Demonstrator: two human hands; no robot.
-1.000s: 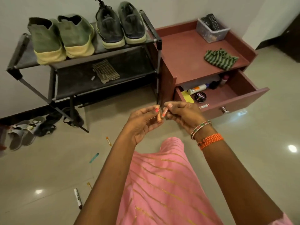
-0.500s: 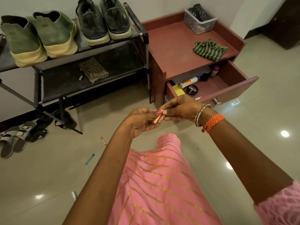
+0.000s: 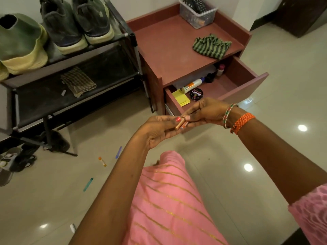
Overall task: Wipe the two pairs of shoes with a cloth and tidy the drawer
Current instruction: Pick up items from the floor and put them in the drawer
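Note:
My left hand (image 3: 159, 130) and my right hand (image 3: 207, 112) meet above the floor, just in front of the open drawer (image 3: 247, 82). Between their fingertips they pinch two small copper-coloured batteries (image 3: 181, 123). The drawer holds a yellow pad (image 3: 181, 99), a round polish tin (image 3: 196, 94), a white bottle (image 3: 192, 85) and small bottles at the back. A green striped cloth (image 3: 211, 45) lies on the red cabinet top (image 3: 168, 50). On the rack's top shelf stand dark grey shoes (image 3: 76, 23) and green shoes (image 3: 19, 43).
A brown checked cloth (image 3: 77, 81) lies on the rack's lower shelf (image 3: 44, 99). A clear box of remotes (image 3: 197, 12) sits at the cabinet's back. Small pens and sticks (image 3: 102, 161) lie scattered on the tiled floor. Sandals (image 3: 16, 160) sit under the rack at left.
The view has moved closer to the cabinet and shifted right. Both hands have stayed together on the batteries and now sit nearer the drawer front.

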